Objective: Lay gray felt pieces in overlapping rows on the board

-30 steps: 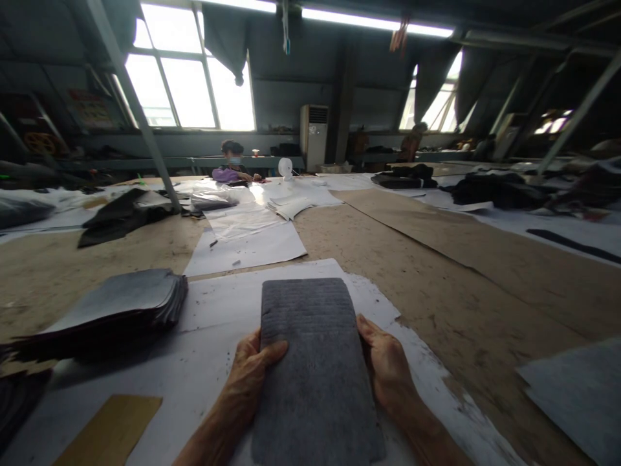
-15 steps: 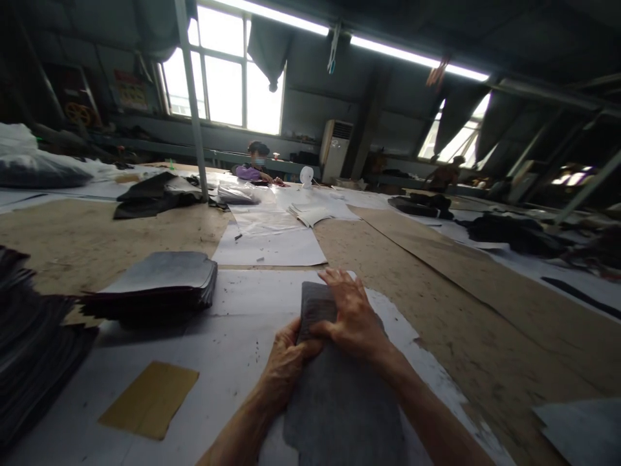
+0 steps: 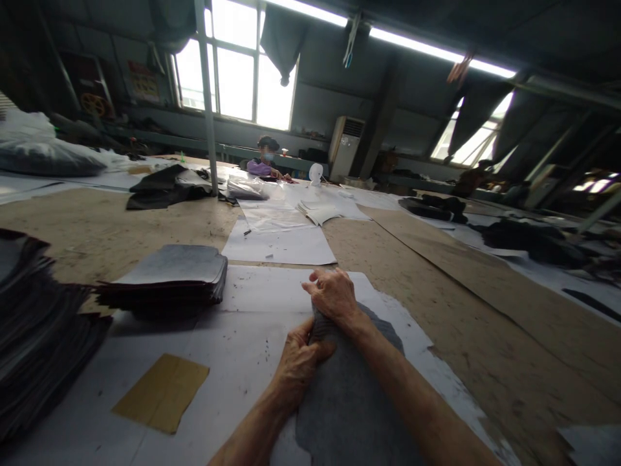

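Observation:
A stack of grey fabric pieces (image 3: 352, 401) lies in front of me on white paper (image 3: 233, 362), its layered edges fanned at the far end. My left hand (image 3: 301, 359) grips the stack's left edge, thumb on top and fingers down the side. At the far left corner, my right hand (image 3: 334, 294) curls over the layers with its fingers bent. Part of the far edge is hidden under that hand. To the left sits another pile of cut grey pieces (image 3: 169, 265). A tan card (image 3: 162, 393) lies flat nearer to me.
A taller dark stack (image 3: 39, 336) rises at the left edge. Beyond are a metal post (image 3: 208, 110), dark cloth (image 3: 165, 188), white paper sheets (image 3: 317, 210) and a person in purple (image 3: 261, 167) across the table. Black fabric (image 3: 514, 233) lies to the right.
My right hand has shifted from lying spread across the top to curling over the far left corner. My left hand keeps its hold. The whole view has swung slightly left.

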{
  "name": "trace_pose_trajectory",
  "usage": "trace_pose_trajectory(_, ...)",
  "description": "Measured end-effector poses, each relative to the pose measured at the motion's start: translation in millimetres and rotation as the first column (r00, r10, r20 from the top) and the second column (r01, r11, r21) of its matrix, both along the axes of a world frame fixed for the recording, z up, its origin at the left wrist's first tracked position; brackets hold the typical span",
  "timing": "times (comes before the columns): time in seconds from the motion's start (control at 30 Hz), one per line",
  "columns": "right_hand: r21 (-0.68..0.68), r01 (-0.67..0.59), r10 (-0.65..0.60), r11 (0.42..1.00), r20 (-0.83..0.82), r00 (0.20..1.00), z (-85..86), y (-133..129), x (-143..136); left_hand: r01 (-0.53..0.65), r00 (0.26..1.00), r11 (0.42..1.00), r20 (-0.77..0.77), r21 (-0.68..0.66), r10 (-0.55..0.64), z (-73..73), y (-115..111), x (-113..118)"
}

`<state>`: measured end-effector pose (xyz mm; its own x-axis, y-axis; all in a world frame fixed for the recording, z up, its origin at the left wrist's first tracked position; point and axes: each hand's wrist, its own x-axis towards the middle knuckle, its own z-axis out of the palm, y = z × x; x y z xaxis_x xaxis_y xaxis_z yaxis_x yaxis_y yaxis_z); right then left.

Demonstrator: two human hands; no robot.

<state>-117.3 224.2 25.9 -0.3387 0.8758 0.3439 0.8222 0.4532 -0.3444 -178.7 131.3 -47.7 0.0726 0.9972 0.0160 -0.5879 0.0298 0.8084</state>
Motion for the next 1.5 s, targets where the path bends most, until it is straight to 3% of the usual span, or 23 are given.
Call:
trace_pose_trajectory(0.1, 0.079, 0.166, -0.162, 0.983, -0.060, 0.985, 7.3, 5, 13, 0.008, 1.000, 1.000, 0.023, 0.006, -0.008, -2.5, 0, 0)
trace_pose_trajectory(0.2, 0.065, 0.352, -0.342, 0.934, -0.126, 0.931, 9.6, 5, 55, -0.001, 0.997, 1.000, 0.080, -0.013, 0.002, -3.3, 1, -1)
trace_pose_trajectory(0.3, 0.009, 0.442, -0.436, 0.897, -0.143, 0.888, -1.7, -1, 102, -0.022, 0.989, 0.999, 0.148, -0.042, 0.028, -1.5, 2, -1)
trace_pose_trajectory(0.4, 0.062, 0.472, -0.451, 0.880, -0.203, 0.869, -16.0, -16, 123, -0.022, 0.985, 0.998, 0.171, -0.051, 0.030, 0.4, 2, 0)
trace_pose_trajectory(0.47, 0.221, 0.418, -0.357, 0.881, -0.271, 0.894, -18.9, -29, 116, -0.018, 0.989, 0.998, 0.146, -0.053, 0.025, 1.2, 3, 1)
trace_pose_trajectory(0.53, 0.436, 0.133, -0.020, 0.890, -0.254, 0.967, -15.5, -41, 99, -0.019, 0.994, 0.999, 0.105, -0.043, 0.023, 1.8, 3, 2)
trace_pose_trajectory(0.6, 0.440, -0.254, 0.334, 0.861, -0.115, 0.935, -9.7, -46, 78, -0.037, 0.998, 0.999, 0.058, -0.021, 0.038, 2.0, 3, 3)
trace_pose_trajectory(0.63, 0.407, -0.390, 0.446, 0.826, -0.047, 0.894, -7.4, -47, 69, -0.049, 0.998, 0.999, 0.035, -0.010, 0.049, 1.7, 3, 3)
trace_pose_trajectory(0.7, 0.354, -0.513, 0.530, 0.782, 0.055, 0.846, -5.6, -43, 55, -0.074, 0.997, 0.997, -0.006, 0.012, 0.074, 0.5, 5, 3)
trace_pose_trajectory(1.1, 0.168, -0.552, 0.499, 0.817, 0.275, 0.822, 1.0, -14, 36, -0.063, 0.996, 0.998, -0.072, -0.022, 0.061, -0.9, 6, 1)
trace_pose_trajectory(1.3, 0.075, -0.429, 0.396, 0.900, 0.269, 0.878, 0.6, -19, 26, -0.097, 0.992, 0.995, -0.083, -0.023, 0.095, -0.7, 7, 2)
trace_pose_trajectory(1.5, 0.086, -0.228, 0.217, 0.970, 0.126, 0.968, -2.9, -26, 20, -0.092, 0.991, 0.996, -0.096, -0.011, 0.090, -4.9, 9, 3)
